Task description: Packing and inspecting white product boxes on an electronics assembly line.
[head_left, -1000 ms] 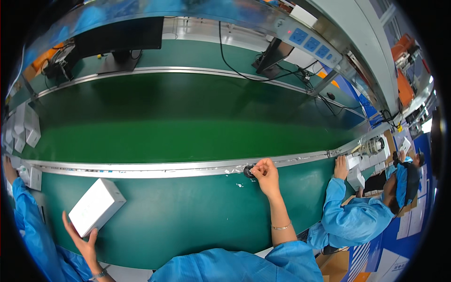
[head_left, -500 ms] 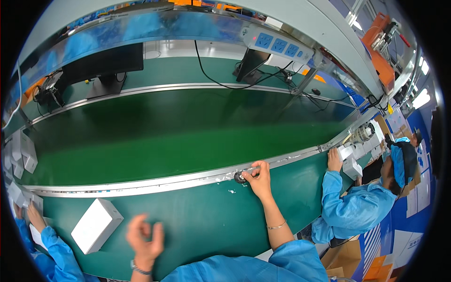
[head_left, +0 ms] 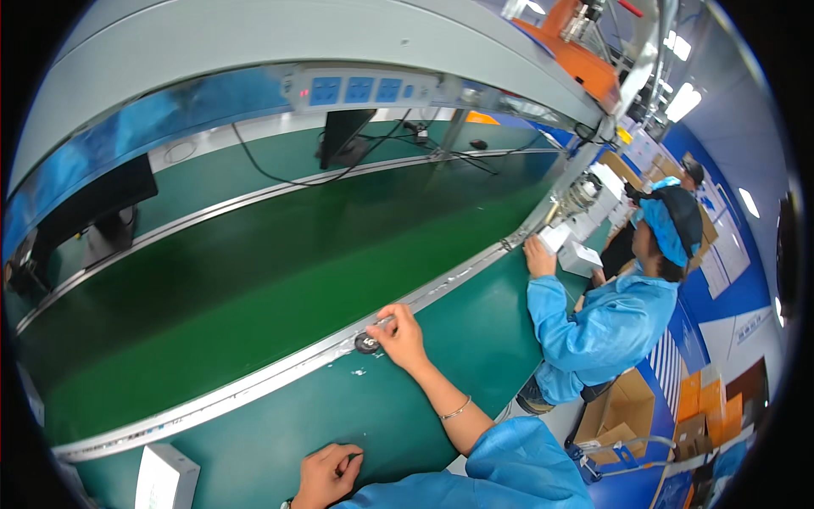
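Observation:
On the bench's near side, beside the metal rail (head_left: 297,370), sits a small round black disc (head_left: 366,343) with white marks on its top. My right hand (head_left: 402,341) is at the disc, thumb against its right edge and fingers bent closed around that side. Whether the fingertips pinch something thin as well is too small to tell. Lower down, my left hand (head_left: 329,475) rests low over the green bench top (head_left: 424,392), its fingers curled in and the thumb close to the forefinger; nothing shows in it. A white box (head_left: 165,479) stands to its left.
Beyond the rail runs a green conveyor belt (head_left: 280,271). A power strip (head_left: 360,89) and monitors (head_left: 93,204) are at the back. To the right, a co-worker in blue (head_left: 598,331) handles white boxes (head_left: 579,258); an open cardboard box (head_left: 615,416) stands behind that person.
The view has swung to the right. My left hand has come inward toward my right hand, and its spread fingers have curled. My right hand stays at the black disc.

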The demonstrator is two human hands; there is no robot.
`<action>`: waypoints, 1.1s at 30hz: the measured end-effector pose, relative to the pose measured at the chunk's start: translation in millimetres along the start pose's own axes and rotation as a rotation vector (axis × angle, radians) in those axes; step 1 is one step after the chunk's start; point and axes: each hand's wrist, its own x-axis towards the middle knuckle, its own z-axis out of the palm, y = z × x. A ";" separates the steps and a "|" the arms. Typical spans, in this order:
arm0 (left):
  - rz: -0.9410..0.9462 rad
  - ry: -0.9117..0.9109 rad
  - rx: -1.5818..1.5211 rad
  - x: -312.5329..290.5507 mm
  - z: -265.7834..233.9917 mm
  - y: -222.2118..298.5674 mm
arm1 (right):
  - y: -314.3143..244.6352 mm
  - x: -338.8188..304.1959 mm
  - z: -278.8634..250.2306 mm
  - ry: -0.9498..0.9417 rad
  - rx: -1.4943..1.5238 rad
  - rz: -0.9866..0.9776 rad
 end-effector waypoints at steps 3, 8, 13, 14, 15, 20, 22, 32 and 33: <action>0.040 -0.027 -0.015 -2.1 -2.2 7.0 | -8.8 -4.1 -5.2 -0.067 -0.104 -0.009; 0.049 -0.030 -0.023 -1.2 -1.4 11.1 | -7.1 -7.2 -4.7 -0.077 -0.146 0.013; 0.049 -0.030 -0.021 -3.0 -4.8 11.3 | -5.6 -7.0 -1.4 -0.076 -0.125 0.005; 0.046 -0.032 -0.018 -3.0 -5.3 12.1 | -5.5 -7.1 -1.3 -0.077 -0.128 -0.003; 0.043 -0.034 -0.015 -2.7 -5.9 13.1 | -5.4 -7.3 -1.2 -0.077 -0.130 -0.011; 0.068 -0.030 0.014 -1.9 -5.3 11.7 | -6.4 -7.4 -2.1 -0.094 -0.151 -0.028; 0.066 -0.033 0.018 -1.4 -5.6 13.7 | -7.2 -7.1 -2.9 -0.098 -0.155 -0.024; 0.070 -0.028 0.020 -1.4 -3.5 11.8 | -6.3 -6.3 -2.6 -0.088 -0.149 -0.048; 0.069 -0.029 0.022 -1.7 -3.2 11.4 | -5.8 -6.3 -2.6 -0.087 -0.152 -0.052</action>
